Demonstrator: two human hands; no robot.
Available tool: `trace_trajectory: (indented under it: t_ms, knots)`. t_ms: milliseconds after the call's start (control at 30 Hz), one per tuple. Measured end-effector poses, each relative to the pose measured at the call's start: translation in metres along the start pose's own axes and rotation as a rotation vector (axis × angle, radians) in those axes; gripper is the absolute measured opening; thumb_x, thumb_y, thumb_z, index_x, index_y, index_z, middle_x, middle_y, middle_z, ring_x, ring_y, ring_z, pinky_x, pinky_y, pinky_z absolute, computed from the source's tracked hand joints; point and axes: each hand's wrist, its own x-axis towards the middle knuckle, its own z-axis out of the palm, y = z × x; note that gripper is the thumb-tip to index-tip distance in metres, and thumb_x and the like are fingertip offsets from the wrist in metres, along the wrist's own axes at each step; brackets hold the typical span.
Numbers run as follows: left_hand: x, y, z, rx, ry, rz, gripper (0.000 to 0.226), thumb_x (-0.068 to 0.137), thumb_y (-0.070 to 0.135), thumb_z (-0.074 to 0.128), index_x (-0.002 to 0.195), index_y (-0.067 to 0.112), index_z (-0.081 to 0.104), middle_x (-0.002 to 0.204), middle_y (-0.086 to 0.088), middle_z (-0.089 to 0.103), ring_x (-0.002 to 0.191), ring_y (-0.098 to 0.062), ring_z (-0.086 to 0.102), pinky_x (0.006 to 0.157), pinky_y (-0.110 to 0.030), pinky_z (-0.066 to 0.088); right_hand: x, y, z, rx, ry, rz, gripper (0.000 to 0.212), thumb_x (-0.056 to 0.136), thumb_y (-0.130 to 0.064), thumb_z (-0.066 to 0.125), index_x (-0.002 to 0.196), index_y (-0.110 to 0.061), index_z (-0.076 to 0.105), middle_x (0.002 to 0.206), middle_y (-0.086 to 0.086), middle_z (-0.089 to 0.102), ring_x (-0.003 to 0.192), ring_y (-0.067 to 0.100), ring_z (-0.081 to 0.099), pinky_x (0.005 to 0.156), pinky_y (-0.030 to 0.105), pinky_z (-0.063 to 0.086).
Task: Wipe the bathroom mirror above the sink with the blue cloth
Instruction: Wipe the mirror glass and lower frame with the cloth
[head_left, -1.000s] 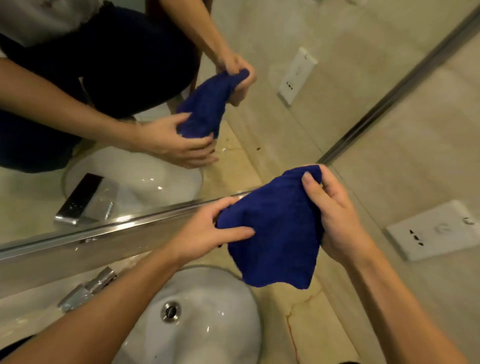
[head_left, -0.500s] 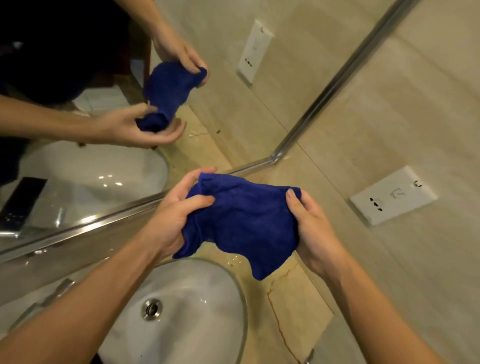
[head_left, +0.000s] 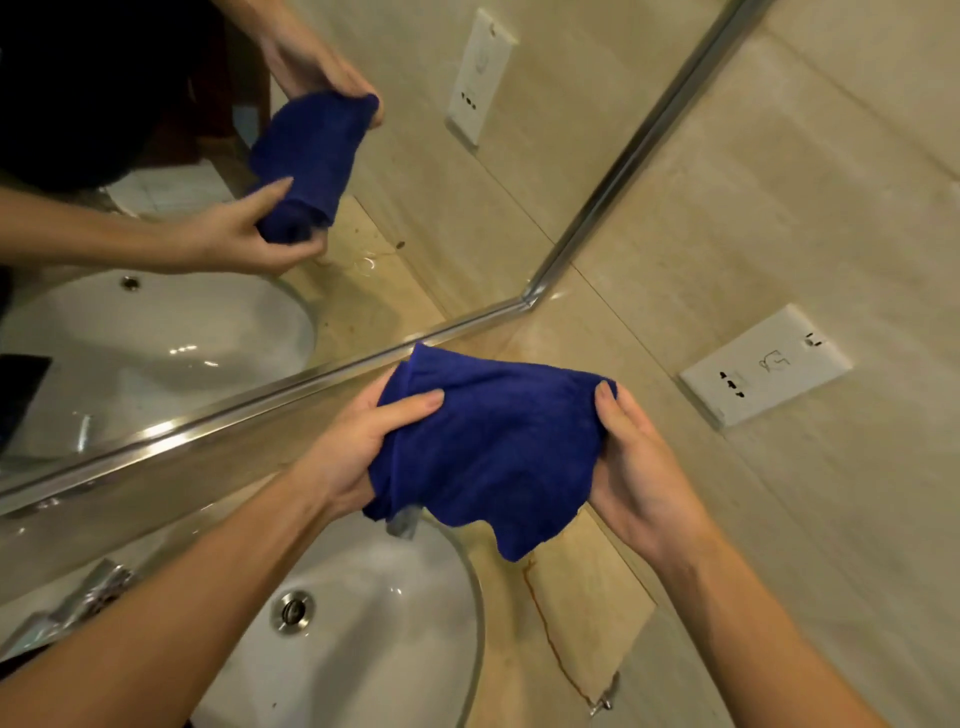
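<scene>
Both hands gripped the blue cloth (head_left: 493, 447) above the sink (head_left: 363, 623): left hand (head_left: 353, 447) bunching its left edge, right hand (head_left: 639, 478) pinching the opposite edge, mirror (head_left: 415, 218) just beyond them.

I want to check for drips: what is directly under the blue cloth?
Under the blue cloth, held by left hand and right hand, lie the sink rim and beige counter. The counter part behind the cloth is covered.

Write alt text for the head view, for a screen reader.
Both hands, left hand and right hand, grip a bunched blue cloth above a white sink, just below the mirror, which reflects them. A white wall outlet sits to the right.
</scene>
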Motion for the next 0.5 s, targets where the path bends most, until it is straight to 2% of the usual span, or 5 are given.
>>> trace_trajectory:
  t_ms: [133,233,333,433,500]
  knots:
    - [0.002,0.002,-0.001,0.119,0.029,0.075,0.045,0.077,0.005,0.065,0.121,0.014,0.06,0.104,-0.011,0.072,0.089,-0.022,0.071,0.07,-0.031,0.059,0.006,0.011,-0.01,0.071,0.098,0.242,0.036,0.106,-0.023,0.037,0.124,0.0,0.057,0.118,0.015,0.069,0.11,0.025,0.067,0.092,0.037,0.053]
    - [0.002,-0.01,-0.002,0.035,0.116,-0.121,0.048,0.078,0.014,0.066,0.125,0.007,0.061,0.112,-0.017,0.072,0.092,-0.026,0.072,0.076,-0.036,0.061,0.003,0.011,-0.012,0.093,0.078,0.178,0.034,0.105,-0.023,0.038,0.116,-0.002,0.062,0.113,0.014,0.071,0.103,0.023,0.07,0.082,0.033,0.058]
    - [-0.001,-0.015,-0.003,-0.012,0.037,-0.397,0.041,0.083,0.027,0.064,0.118,0.006,0.067,0.112,-0.015,0.072,0.088,-0.026,0.073,0.073,-0.036,0.061,0.002,0.005,-0.014,0.14,0.08,0.097,0.036,0.105,-0.027,0.038,0.123,-0.004,0.06,0.12,0.014,0.068,0.109,0.024,0.067,0.083,0.032,0.059]
    - [-0.005,-0.021,-0.004,-0.016,-0.004,-0.422,0.041,0.083,0.025,0.067,0.119,0.005,0.067,0.117,-0.016,0.07,0.093,-0.028,0.072,0.073,-0.038,0.062,0.005,0.009,-0.021,0.231,0.103,0.145,0.04,0.104,-0.033,0.039,0.122,-0.005,0.06,0.117,0.013,0.07,0.104,0.023,0.07,0.082,0.034,0.059]
    - [-0.005,-0.026,-0.003,0.002,0.016,-0.351,0.051,0.083,0.022,0.071,0.129,0.004,0.059,0.12,-0.018,0.068,0.097,-0.029,0.071,0.075,-0.038,0.061,0.006,0.021,-0.028,0.3,0.112,0.196,0.044,0.101,-0.038,0.043,0.116,-0.005,0.066,0.115,0.015,0.07,0.102,0.026,0.07,0.09,0.04,0.055]
